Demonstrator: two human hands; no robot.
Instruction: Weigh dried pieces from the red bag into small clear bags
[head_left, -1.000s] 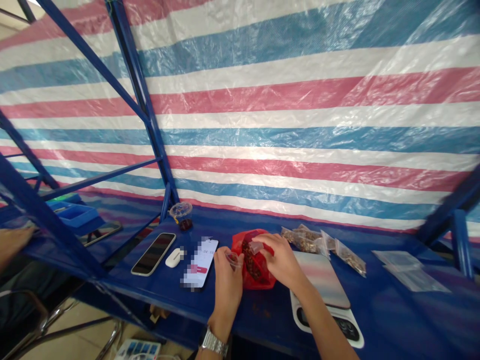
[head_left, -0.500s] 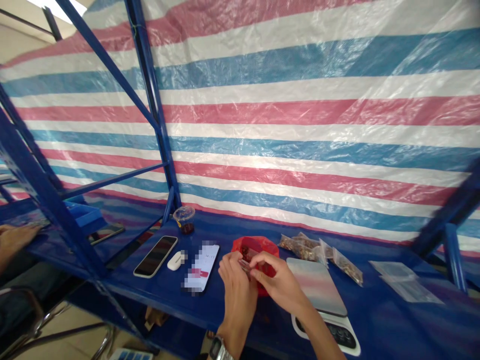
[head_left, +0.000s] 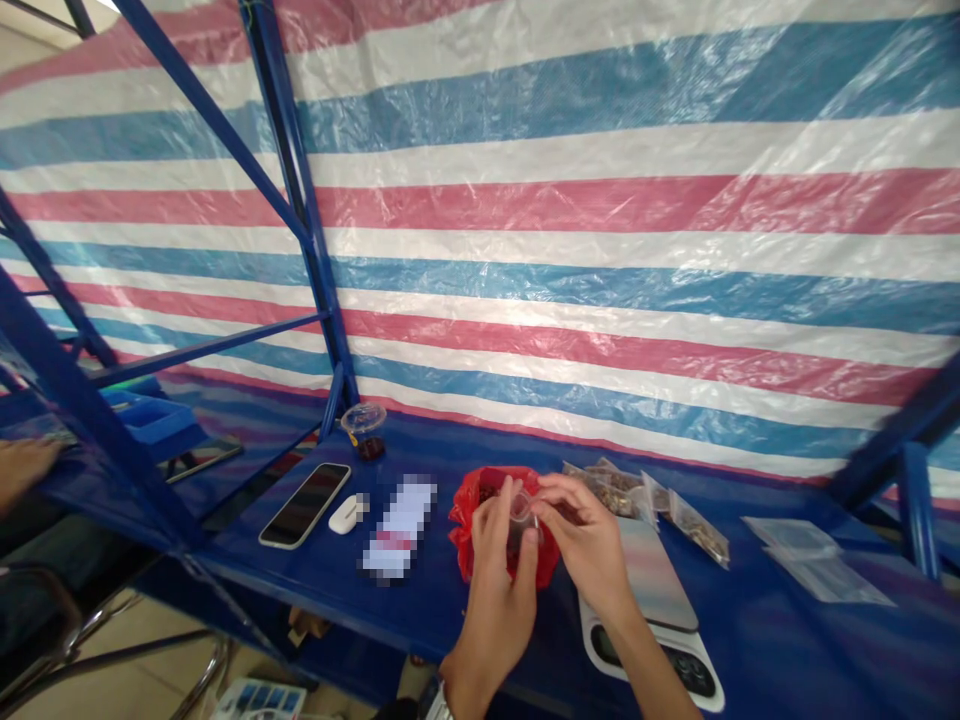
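Pinching a small clear pouch (head_left: 523, 503) between them, the left hand (head_left: 501, 590) and right hand (head_left: 589, 545) now sit higher and further back than half a second ago, directly over the red bag (head_left: 469, 520) on the blue bench (head_left: 420, 610). Both grips are closed on the pouch's rim, apparently spreading its mouth. The scale (head_left: 660, 600) beside them carries nothing.

Two phones (head_left: 304, 505) lie on the blue shelf (head_left: 420, 610), one earbud case (head_left: 346, 514), one red bag (head_left: 472, 510), one scale (head_left: 660, 610), one small cup (head_left: 364, 428).
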